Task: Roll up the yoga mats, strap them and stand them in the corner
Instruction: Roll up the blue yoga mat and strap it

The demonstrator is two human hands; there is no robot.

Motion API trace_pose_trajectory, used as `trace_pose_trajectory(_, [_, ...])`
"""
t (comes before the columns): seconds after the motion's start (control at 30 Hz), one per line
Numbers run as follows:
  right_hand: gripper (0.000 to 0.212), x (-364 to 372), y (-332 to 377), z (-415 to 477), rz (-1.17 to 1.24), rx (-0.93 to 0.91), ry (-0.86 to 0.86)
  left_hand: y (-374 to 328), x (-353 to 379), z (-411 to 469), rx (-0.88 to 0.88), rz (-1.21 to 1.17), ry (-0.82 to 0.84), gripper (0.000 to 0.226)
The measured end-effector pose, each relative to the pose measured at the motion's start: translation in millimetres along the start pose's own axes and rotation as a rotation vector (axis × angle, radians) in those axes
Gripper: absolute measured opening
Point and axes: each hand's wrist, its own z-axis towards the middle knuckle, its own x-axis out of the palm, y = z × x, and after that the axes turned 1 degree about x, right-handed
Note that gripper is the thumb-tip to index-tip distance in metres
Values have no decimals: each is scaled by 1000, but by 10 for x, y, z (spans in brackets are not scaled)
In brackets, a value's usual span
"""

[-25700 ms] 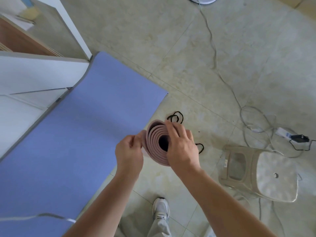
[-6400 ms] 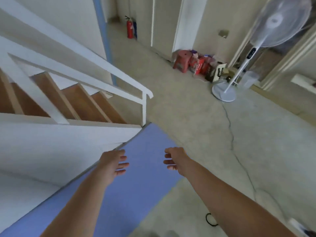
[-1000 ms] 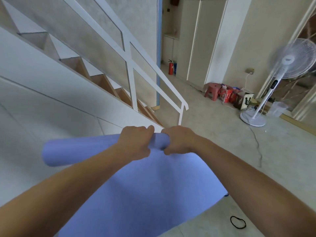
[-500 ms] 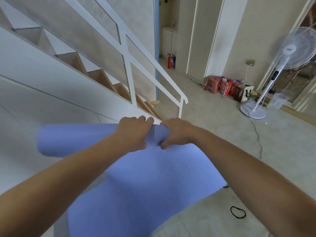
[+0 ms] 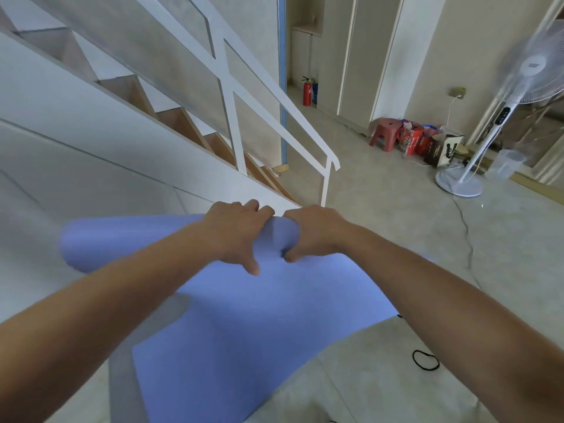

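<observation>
Both hands sit mid-frame on the blue yoga mat (image 5: 244,315): left hand (image 5: 235,233) and right hand (image 5: 314,232) curl over its rolled part, thumbs underneath. The unrolled sheet spreads toward the bottom; a black strap loop (image 5: 425,359) lies on the floor lower right.
</observation>
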Motion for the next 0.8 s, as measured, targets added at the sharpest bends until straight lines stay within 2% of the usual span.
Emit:
trace_pose_trajectory(0.03, [43,-13,-13,3,42,4,27,-59,58,-5,9,94,-97,78])
trace_pose_trajectory(0.1, [51,35,-35,-5,65,6,39,-105,145,9,-17,70,-159,58])
trace_pose_trajectory(0.17, [79,142,-47,-39,7,-3,-33,-64,159,67,-70,-82,-76,47])
trace_pose_trajectory(0.23, [101,307,-30,-67,-174,-22,-122,22,125,102,-109,-304,90,46])
trace_pose_trajectory(0.27, [102,393,-10,-76,-252,-36,-173,63,111,114,-116,-429,176,46])
trace_pose_trajectory(0.33, [87,484,17,-82,-262,-57,-227,122,113,119,-106,-661,331,48])
trace_pose_trajectory(0.4, [67,436,28,-67,-170,-60,-150,142,114,88,-97,-781,439,56])
trace_pose_trajectory(0.47, [54,333,24,-40,-105,-55,-27,98,94,53,-74,-667,430,73])
trace_pose_trajectory(0.57, [41,187,-22,13,19,-21,80,-64,111,0,-9,-126,148,80])
trace_pose_trajectory(0.63, [43,187,-63,15,51,-13,86,-157,133,-20,-27,-28,17,72])
trace_pose_trajectory(0.67, [53,216,-72,-5,39,-16,73,-164,143,-3,-51,-57,21,66])
trace_pose_trajectory(0.7, [72,256,-80,-40,-3,-37,30,-137,145,24,-79,-130,63,61])
trace_pose_trajectory(0.77, [108,403,-71,-108,-179,-107,-92,-16,133,81,-165,-451,227,57])
trace_pose_trajectory(0.8, [114,482,-41,-136,-251,-138,-146,50,128,94,-185,-624,313,57])
